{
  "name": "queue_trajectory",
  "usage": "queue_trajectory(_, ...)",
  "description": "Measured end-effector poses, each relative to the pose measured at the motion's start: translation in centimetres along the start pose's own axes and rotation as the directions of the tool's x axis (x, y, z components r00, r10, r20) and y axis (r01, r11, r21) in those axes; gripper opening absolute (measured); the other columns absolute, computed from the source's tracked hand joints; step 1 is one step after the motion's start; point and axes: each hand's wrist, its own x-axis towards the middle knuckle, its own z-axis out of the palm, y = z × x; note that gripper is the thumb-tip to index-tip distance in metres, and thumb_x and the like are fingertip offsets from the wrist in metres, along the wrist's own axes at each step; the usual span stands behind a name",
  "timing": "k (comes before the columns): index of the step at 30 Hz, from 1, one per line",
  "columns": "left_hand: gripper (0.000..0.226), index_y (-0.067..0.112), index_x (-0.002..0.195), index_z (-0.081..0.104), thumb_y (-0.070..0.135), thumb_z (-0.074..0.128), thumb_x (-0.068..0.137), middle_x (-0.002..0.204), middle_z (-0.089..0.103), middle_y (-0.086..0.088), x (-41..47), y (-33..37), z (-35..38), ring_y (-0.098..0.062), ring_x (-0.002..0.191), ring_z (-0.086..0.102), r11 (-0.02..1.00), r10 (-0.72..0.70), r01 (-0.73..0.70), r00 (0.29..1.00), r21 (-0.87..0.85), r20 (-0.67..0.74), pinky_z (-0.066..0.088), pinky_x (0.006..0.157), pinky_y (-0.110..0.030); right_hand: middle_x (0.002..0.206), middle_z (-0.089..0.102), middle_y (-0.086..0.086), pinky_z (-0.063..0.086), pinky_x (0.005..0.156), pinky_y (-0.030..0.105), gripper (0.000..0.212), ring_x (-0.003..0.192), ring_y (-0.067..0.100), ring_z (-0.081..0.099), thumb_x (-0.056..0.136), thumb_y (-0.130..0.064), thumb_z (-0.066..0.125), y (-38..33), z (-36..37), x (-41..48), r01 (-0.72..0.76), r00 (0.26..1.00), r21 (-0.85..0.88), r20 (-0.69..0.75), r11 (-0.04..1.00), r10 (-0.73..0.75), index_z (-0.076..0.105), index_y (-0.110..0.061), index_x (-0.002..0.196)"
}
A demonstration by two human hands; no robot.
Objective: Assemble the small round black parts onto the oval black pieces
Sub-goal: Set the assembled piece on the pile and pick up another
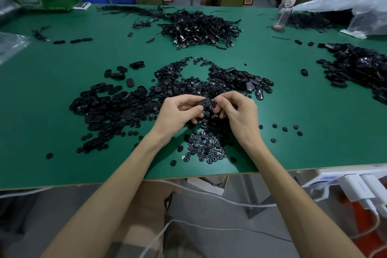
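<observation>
- The left hand grips an oval black piece, thumb on its near edge, fingers curled behind.
- The right hand, fingers curled, pinches the piece's right end; any small part inside it is hidden.
- The piece is smooth, dark and rounded, held above the bench. Its long axis runs left to right, right end slightly farther.
- Below the piece lie small round black parts.
- Left of it, heaped oval pieces.
- Far behind it, tangled black cables.
</observation>
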Motion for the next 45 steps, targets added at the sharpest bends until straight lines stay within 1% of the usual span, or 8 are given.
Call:
queue_trajectory(7,0.023,0.006,0.114,0.074,-0.003,0.070,0.094,0.082,0.078,0.000,0.01,-0.09,0.03,-0.009,0.074,0.073,1.000,-0.015,0.015,1.000,0.016,-0.026,0.057,0.065,-0.021,0.082,0.076,-0.001,0.050,0.066,0.019,0.010,0.070,0.008,0.066,0.101,-0.011,0.064,0.28,0.25,0.15,0.003,0.997,-0.027,0.074,1.000,-0.001,0.074,-0.013,0.102)
queue_trajectory(12,0.027,0.006,0.121,0.073,-0.003,0.065,0.097,0.090,0.075,-0.018,-0.05,0.08,-0.12,-0.018,0.074,0.069,1.000,-0.011,0.012,0.998,0.025,-0.057,0.057,0.067,-0.027,0.090,0.078,-0.001,0.056,0.067,0.027,0.018,0.077,0.012,0.071,0.102,-0.003,0.058,0.40,0.35,0.16,0.007,0.994,-0.007,0.111,1.000,-0.006,0.071,-0.011,0.111)
queue_trajectory(18,0.033,0.013,0.117,0.076,-0.004,0.054,0.098,0.073,0.072,0.009,-0.06,0.17,-0.12,-0.007,0.060,0.061,0.997,-0.012,0.015,0.999,0.073,-0.046,0.051,0.063,-0.021,0.091,0.080,-0.005,0.052,0.062,0.022,0.010,0.075,0.016,0.075,0.102,-0.007,0.061,0.25,0.28,0.01,0.041,0.991,0.017,0.125,0.999,-0.043,0.069,-0.012,0.105)
queue_trajectory(24,0.020,0.007,0.117,0.069,0.001,0.067,0.097,0.097,0.075,-0.017,-0.11,0.28,-0.07,-0.027,0.082,0.075,0.999,0.024,-0.026,0.998,-0.027,-0.058,0.060,0.067,-0.032,0.094,0.080,0.000,0.055,0.074,0.024,0.003,0.082,0.019,0.077,0.102,-0.006,0.060,0.35,0.34,-0.07,0.017,0.990,0.101,0.141,0.995,-0.031,0.060,-0.007,0.104)
queue_trajectory(27,0.015,0.006,0.109,0.064,0.005,0.071,0.096,0.093,0.077,-0.011,0.01,0.03,-0.08,-0.023,0.080,0.074,0.999,0.008,-0.011,0.997,-0.035,-0.082,0.060,0.065,-0.033,0.095,0.080,0.003,0.056,0.078,0.024,0.003,0.085,0.020,0.077,0.102,-0.002,0.058,0.25,0.27,-0.05,-0.002,0.989,0.146,0.149,0.989,-0.020,0.059,-0.005,0.103)
queue_trajectory(31,0.014,0.006,0.101,0.059,0.004,0.071,0.096,0.089,0.077,-0.008,0.01,-0.06,0.03,-0.024,0.084,0.076,0.998,-0.002,-0.003,0.997,-0.070,-0.081,0.061,0.065,-0.033,0.100,0.077,0.001,0.056,0.089,0.039,0.004,0.094,0.019,0.072,0.098,-0.006,0.066,0.42,-0.09,0.22,0.039,0.994,0.063,0.101,0.997,-0.045,0.068,-0.009,0.100)
queue_trajectory(34,0.014,0.006,0.097,0.061,0.007,0.074,0.094,0.084,0.072,0.001,0.00,0.04,0.01,-0.014,0.082,0.072,0.998,0.004,-0.010,0.995,-0.060,-0.098,0.060,0.065,-0.029,0.091,0.070,-0.005,0.051,0.081,0.033,0.005,0.083,0.013,0.063,0.094,-0.009,0.072,0.63,-0.24,0.35,0.047,0.995,0.036,0.082,0.998,-0.050,0.072,-0.014,0.097)
queue_trajectory(45,0.013,-0.003,0.103,0.060,0.003,0.070,0.096,0.089,0.071,-0.020,-0.14,0.21,0.01,-0.023,0.078,0.075,0.992,-0.048,0.034,0.992,-0.123,-0.118,0.061,0.072,-0.031,0.088,0.076,-0.002,0.059,0.084,0.035,0.010,0.084,0.016,0.071,0.091,-0.009,0.076,0.92,-0.16,0.30,0.016,0.993,0.134,0.116,0.991,-0.032,0.075,-0.016,0.098)
